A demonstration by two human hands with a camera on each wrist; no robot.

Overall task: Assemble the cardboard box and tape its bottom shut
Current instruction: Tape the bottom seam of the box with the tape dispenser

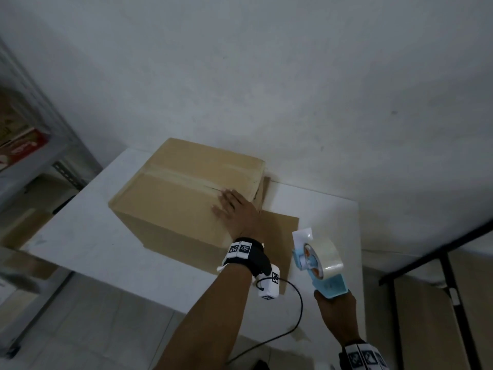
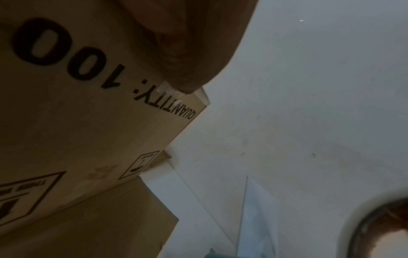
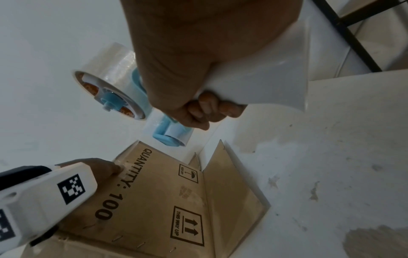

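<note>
The cardboard box (image 1: 184,198) sat upside down on the white table (image 1: 88,236), its far side close against the pale wall (image 1: 266,62), its matt brown flaps folded shut along a centre seam covered by a glossy strip of clear tape (image 1: 186,177). The left hand (image 1: 234,206) lay flat on the box's right top edge, fingers straight and spread, fingertips just at the seam's right end, while the thumb (image 3: 106,167) pressed the tape's tail down over the corner onto the printed side panel reading "QUANTITY: 100". Below that hand, loose bottom flaps (image 1: 277,228) splayed flat across the tabletop toward the right edge. To the right of the left wrist and apart from the box, the right hand (image 1: 333,305) was curled tightly round the handle of a light blue plastic tape dispenser (image 1: 317,265), which carried a round roll of clear tape and was held in the air above the table's near right part. Past that grip to the right stood a black metal frame (image 1: 437,260); left of the box, bare tabletop ran toward a grey metal shelf (image 1: 32,145).
</note>
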